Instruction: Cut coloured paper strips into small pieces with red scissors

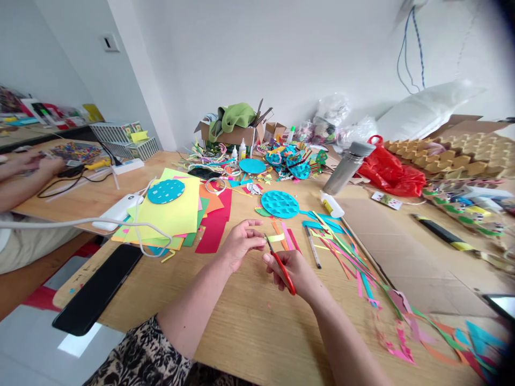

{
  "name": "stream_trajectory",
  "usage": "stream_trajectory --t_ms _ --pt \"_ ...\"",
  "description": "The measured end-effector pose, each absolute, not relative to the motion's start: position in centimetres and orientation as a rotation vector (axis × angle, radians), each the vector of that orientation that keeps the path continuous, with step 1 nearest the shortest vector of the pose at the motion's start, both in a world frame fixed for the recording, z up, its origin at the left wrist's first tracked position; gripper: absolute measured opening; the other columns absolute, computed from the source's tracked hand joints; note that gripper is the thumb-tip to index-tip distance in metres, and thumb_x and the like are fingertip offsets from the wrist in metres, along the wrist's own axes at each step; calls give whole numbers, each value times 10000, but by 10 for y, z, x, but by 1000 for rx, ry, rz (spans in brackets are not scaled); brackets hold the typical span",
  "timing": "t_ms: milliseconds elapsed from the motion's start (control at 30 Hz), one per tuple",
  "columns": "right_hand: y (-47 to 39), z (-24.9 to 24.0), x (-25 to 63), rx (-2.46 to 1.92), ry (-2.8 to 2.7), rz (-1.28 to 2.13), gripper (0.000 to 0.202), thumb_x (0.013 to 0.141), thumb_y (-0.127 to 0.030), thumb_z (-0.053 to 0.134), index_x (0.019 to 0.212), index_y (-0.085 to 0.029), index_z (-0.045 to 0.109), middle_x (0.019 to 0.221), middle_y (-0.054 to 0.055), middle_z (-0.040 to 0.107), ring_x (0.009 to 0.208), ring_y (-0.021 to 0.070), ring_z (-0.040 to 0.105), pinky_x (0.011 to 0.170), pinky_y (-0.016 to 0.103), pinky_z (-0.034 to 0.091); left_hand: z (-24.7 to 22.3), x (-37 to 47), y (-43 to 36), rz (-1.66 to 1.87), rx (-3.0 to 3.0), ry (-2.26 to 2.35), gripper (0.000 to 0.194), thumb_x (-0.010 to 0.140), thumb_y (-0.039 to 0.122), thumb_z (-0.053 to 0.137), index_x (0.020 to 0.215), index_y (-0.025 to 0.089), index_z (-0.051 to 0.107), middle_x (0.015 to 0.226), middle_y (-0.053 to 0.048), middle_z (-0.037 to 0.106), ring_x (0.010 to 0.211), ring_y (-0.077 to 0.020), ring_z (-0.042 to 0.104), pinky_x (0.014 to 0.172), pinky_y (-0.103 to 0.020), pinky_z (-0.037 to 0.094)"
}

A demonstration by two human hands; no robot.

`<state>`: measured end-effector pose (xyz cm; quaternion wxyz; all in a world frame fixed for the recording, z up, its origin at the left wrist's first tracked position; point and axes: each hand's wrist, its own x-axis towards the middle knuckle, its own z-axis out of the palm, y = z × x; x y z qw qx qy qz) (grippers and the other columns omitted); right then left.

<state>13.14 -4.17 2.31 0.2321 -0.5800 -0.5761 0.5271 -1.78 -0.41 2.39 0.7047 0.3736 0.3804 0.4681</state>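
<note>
My right hand [292,269] is closed around the red-handled scissors [285,272], whose blades point up and toward my left hand. Thumb and fingers of my left hand [244,242] pinch at the end of a short yellow paper strip [276,237], right beside the scissor blades; the exact grip is partly hidden. Behind the strip lie narrow orange, pink and red paper strips [287,236]. Farther back sits a blue paper disc [280,204] with a raised, folded surface and a blue tail. A pen [313,246] rests to the right of my hands.
Coloured paper sheets [181,206] are stacked at left, with a dotted blue disc [166,191] on top. A black phone [98,288] overhangs the table's left edge. To the right are loose strips [354,262], a cardboard sheet [406,257], a cutter [442,233] and a bottle [346,169]. Another person's hands [36,166] are far left.
</note>
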Motion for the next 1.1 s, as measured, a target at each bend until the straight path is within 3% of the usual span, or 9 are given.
stream_trajectory --t_ms 1100 --pt "-41 19 132 -1591 -1525 1468 479 708 -602 607 569 -147 547 399 -3 527 303 89 465 276 172 282 19 -18 -3 1050 825 824 551 560 124 749 1062 131 523 672 20 594 598 -97 565 637 -254 442"
